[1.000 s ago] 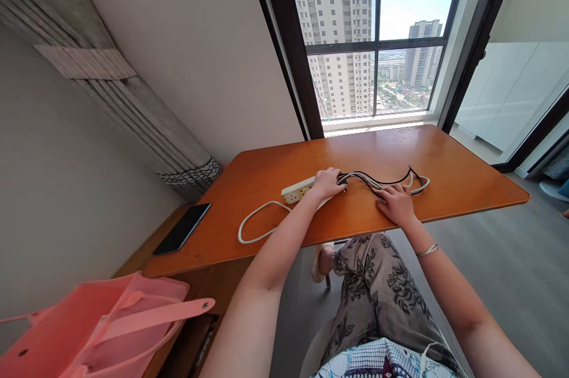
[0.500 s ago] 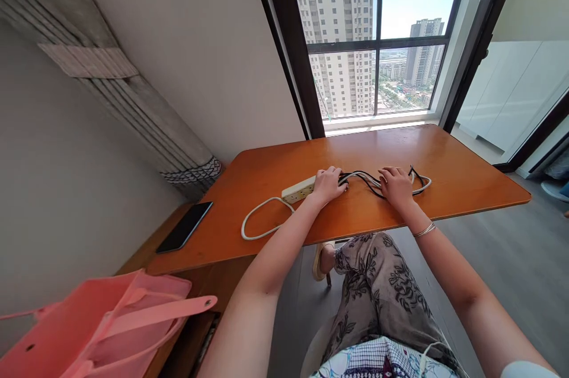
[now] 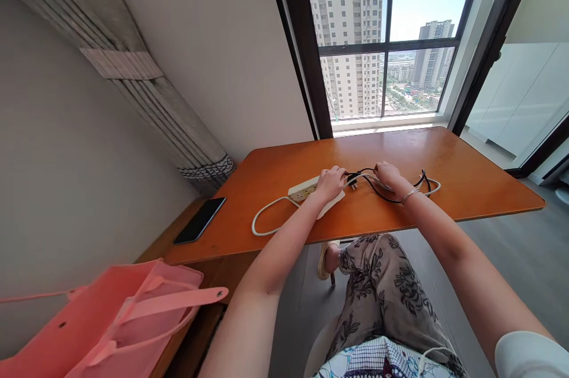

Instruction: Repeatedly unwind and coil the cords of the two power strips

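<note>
A white power strip [image 3: 303, 189] lies on the wooden table, its white cord [image 3: 262, 212] looping out to the left. My left hand [image 3: 331, 183] rests across its right part, fingers curled together, and the fingertips pinch a black cable [image 3: 367, 169]. Just right of those fingers is a black plug [image 3: 352, 180] with bare metal prongs. A white piece [image 3: 332, 205] shows below the left wrist; I cannot tell whether it belongs to the strip. My right hand [image 3: 387, 175] is closed on the black cable farther along. Black and white cables bunch beneath it and end in loops [image 3: 429, 183] at the right.
A dark phone [image 3: 200, 221] lies at the table's left end. The wooden table [image 3: 480, 188] stands against a window [image 3: 386, 46]. A pink bag [image 3: 133, 319] sits at the lower left, and a gathered curtain [image 3: 178, 123] hangs behind the phone.
My right hand has moved slightly left and away from me, drawing the black cable with it. The plug's prongs now show beside my left hand. The whole view has shifted slightly.
</note>
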The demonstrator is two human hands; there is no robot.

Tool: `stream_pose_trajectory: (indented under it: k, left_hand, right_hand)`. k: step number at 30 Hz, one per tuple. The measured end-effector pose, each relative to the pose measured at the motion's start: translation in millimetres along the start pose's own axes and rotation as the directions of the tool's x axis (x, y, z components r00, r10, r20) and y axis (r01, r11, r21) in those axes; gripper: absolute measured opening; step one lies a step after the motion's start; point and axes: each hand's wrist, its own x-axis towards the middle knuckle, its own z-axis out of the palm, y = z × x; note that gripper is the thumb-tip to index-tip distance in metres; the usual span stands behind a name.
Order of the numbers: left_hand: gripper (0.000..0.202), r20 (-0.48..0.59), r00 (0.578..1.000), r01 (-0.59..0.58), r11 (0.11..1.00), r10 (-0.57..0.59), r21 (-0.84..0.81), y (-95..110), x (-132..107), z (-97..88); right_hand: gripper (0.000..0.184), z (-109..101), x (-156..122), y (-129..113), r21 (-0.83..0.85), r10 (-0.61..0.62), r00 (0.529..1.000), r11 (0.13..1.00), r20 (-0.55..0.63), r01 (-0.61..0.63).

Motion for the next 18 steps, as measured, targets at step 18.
stream_pose_trajectory:
  k: [18]
  left_hand:
    - [0.039, -0.099, 0.971, 0.221, 0.975, -0.22, 0.007, -59, 6, -30.7]
  right_hand:
    - [0.014, -133, -42, 137, 0.865, 0.665, 0.588, 0.483, -0.461, 0.131]
